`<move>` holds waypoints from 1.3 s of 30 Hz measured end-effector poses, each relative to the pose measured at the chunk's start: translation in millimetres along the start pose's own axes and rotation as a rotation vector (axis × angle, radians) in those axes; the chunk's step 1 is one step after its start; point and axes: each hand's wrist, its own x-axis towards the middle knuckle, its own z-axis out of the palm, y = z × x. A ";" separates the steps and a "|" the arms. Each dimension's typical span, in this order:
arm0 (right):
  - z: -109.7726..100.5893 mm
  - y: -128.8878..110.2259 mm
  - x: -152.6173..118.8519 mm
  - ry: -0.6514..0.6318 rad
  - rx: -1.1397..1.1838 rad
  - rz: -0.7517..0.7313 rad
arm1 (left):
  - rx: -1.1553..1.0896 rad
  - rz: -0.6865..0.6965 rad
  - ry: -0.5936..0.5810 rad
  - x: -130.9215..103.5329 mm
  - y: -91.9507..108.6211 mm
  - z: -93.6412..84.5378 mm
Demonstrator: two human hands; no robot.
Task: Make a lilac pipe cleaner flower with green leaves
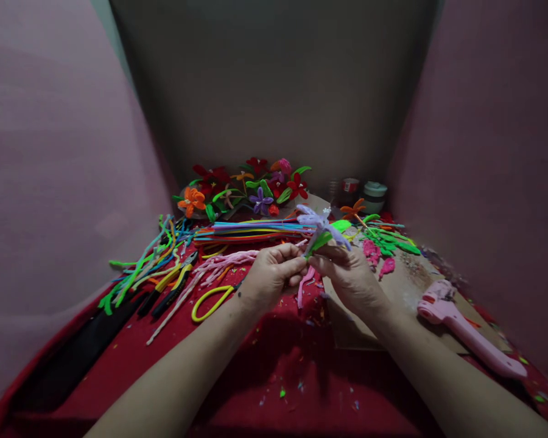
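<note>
A lavender pipe cleaner flower [322,224] with green leaves stands upright between my two hands at the middle of the view. My left hand [278,271] pinches it low down, near the base of the green leaf [318,244]. My right hand [347,274] closes on the same spot from the other side, fingertips almost meeting the left ones. The stem is mostly hidden by my fingers. Below the hands a pink pipe cleaner piece [305,286] hangs or lies; I cannot tell which. Yellow-handled scissors [212,303] lie beside my left wrist.
Finished pipe cleaner flowers [260,199] are heaped at the back. Bundled pipe cleaners [256,229] lie before them. Pliers [173,280] and loose green stems [137,277] are at left. On the right are a cardboard sheet [406,292], a pink glue gun [466,331] and a lidded jar [374,196].
</note>
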 end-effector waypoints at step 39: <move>-5.4 6.3 3.4 0.065 0.085 0.147 | 0.141 0.021 0.046 -0.7 -8.8 4.9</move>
